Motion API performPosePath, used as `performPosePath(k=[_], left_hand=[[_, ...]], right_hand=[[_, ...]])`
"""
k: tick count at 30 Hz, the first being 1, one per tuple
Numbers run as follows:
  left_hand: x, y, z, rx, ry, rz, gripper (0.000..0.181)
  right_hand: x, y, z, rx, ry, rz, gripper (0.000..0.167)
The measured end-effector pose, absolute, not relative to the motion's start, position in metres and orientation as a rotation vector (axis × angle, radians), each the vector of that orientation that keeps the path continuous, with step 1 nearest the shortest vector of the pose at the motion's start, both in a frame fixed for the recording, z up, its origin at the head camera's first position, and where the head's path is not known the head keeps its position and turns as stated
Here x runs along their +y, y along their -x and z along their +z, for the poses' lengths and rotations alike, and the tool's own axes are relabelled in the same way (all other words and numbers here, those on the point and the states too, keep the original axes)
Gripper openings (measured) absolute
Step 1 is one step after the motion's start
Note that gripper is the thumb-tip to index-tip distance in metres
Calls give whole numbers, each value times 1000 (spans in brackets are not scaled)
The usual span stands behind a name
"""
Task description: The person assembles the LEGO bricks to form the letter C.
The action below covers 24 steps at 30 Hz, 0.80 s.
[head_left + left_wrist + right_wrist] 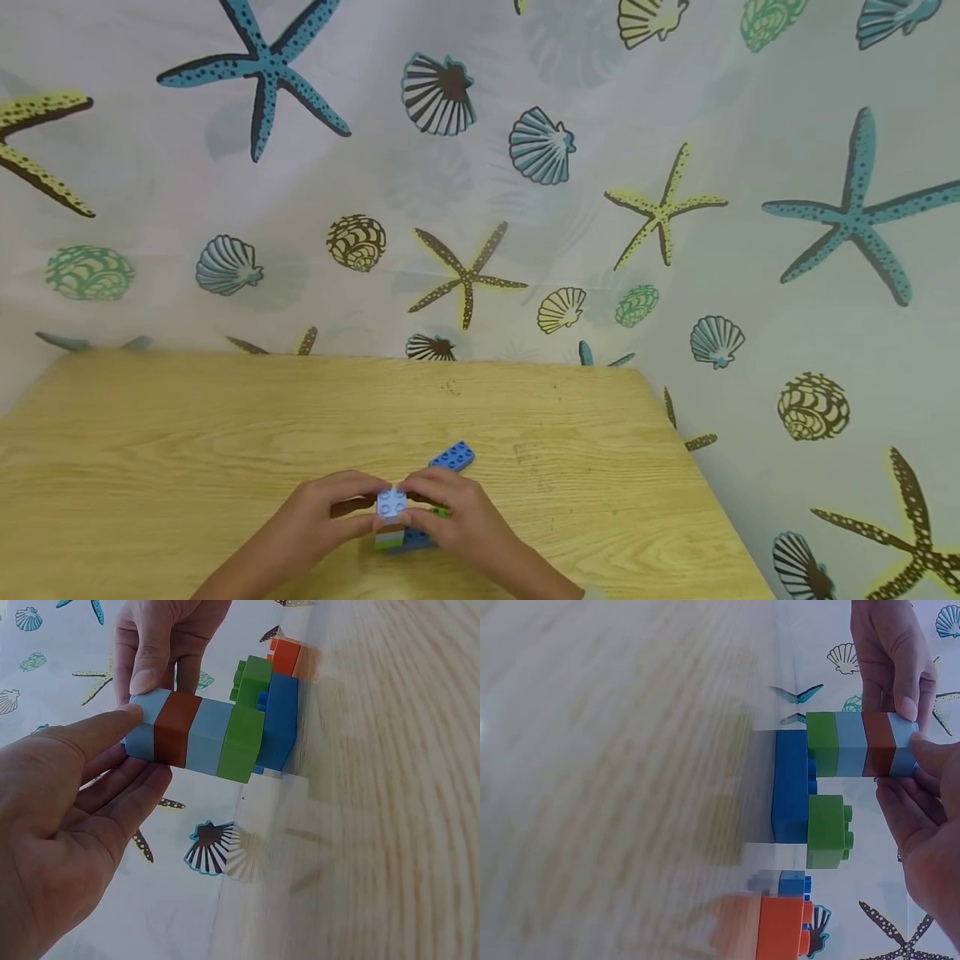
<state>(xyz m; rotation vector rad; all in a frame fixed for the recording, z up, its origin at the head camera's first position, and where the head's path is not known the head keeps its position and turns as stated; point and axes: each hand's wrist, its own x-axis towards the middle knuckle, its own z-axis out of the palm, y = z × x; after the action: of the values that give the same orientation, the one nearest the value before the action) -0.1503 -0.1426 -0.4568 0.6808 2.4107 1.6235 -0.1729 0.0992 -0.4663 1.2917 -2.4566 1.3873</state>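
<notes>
A tower of square toy bricks stands at one end of a long blue brick, with a green brick lowest, then a light blue one, a reddish-brown brick and a light blue brick on top. My left hand pinches the top brick from the left, thumb nearer me. From the right, my right hand grips that same brick between thumb and fingers. Another green brick sits on the blue base beside the tower, mostly behind my right hand in the head view.
Beyond my right hand, a studded blue brick lies on the wooden table. An orange brick stands near it, hidden in the head view. A cloth curtain with shells and starfish hangs behind the table and along its right side.
</notes>
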Motion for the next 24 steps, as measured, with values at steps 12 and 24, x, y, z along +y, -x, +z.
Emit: performPosePath(k=[12, 24], left_hand=[[-143, 154, -460, 2310, -703, 1660, 43], [-140, 155, -458, 2376, -542, 1616, 53]], right_hand=[[107, 174, -460, -2555, -1159, 1638, 33], [154, 239, -461, -2696, -961, 1617, 33]])
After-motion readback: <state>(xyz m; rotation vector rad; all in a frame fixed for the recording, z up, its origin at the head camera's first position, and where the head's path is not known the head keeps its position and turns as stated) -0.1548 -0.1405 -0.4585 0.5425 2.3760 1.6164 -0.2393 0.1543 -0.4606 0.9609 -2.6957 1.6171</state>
